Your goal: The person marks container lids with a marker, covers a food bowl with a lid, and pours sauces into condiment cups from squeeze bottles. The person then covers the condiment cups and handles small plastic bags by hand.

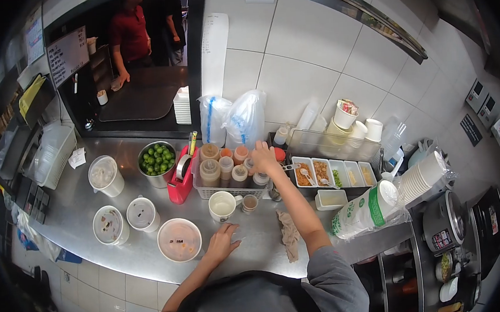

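Currently, in the head view, the person's right hand [263, 157] stretches over the worktop [261, 236] to the right end of a grey basket [217, 194] packed with squeeze bottles [210, 174]. Its fingers bend down over the bottle tops; whether they are clamped on one, I cannot tell. The left hand [224, 245] is palm down near the front edge, fingers loosely extended and gripping nothing visible, their tips close to a white mug [222, 205]; contact is unclear.

The mug stands upright before the basket, its handle pointing right, with a small cup [250, 207] of something brown just beside it. Left of the basket come a red tape dispenser [179, 188] and a metal pot [158, 181] of green limes [157, 158]. Four lidded tubs [179, 241] stand farther left. A crumpled cloth [289, 235] lies near the right forearm.
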Motion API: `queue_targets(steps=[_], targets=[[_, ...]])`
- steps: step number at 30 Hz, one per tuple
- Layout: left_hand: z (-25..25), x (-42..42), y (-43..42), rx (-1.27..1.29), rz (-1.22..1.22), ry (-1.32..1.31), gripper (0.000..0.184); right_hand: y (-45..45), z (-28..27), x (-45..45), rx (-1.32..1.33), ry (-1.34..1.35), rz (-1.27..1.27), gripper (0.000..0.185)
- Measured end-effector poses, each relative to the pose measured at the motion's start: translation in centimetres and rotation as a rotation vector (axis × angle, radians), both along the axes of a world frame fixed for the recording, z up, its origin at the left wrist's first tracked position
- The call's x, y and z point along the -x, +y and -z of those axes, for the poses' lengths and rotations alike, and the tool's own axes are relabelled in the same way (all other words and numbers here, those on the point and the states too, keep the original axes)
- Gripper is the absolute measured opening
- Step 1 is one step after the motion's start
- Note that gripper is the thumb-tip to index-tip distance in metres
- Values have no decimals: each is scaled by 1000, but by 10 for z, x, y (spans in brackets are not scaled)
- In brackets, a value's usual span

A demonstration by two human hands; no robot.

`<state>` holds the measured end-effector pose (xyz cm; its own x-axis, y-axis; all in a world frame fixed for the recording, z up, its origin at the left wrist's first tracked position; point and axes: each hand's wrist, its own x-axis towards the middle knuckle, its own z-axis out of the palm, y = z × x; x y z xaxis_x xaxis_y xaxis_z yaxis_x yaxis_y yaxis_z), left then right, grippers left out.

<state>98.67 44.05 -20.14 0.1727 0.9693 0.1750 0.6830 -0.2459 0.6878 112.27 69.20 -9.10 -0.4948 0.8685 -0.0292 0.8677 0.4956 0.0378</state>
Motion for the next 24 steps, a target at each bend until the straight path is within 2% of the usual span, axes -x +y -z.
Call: queue_targets(steps=[5, 9, 10, 11, 14, 15, 18, 20, 22, 24], targets=[[-8, 1, -3, -140, 16, 57, 48, -1, 1, -10, 10, 142, -36, 52], [-16, 3, -5, 9, -33, 8, 48, 12, -3, -23, 13, 259, -39, 54], [-16, 4, -4, 33, -36, 14, 48, 11, -13, -26, -32, 311, -54, 57], [-16, 5, -4, 57, -38, 19, 48, 13, -27, -31, 38, 361, -31, 58], [-16, 9, -4, -253, -29, 101, 47, 7, -92, -41, 178, 544, 12, 55], [-18, 8, -3, -252, -28, 48, 46, -6, -117, -43, 182, 625, 9, 52], [-34, 6, 2, -208, -44, -136, 43, -32, -155, -38, 231, 1616, -274, 48], [-53, 5, 4, -119, -79, -287, 42, -32, -137, -30, 228, 1578, -302, 47], [-67, 11, 13, -248, -102, -322, 43, -42, -125, -16, 283, 1545, -292, 47], [-83, 20, 17, -314, -154, -350, 46, -60, -106, -8, 178, 1302, -259, 53]])
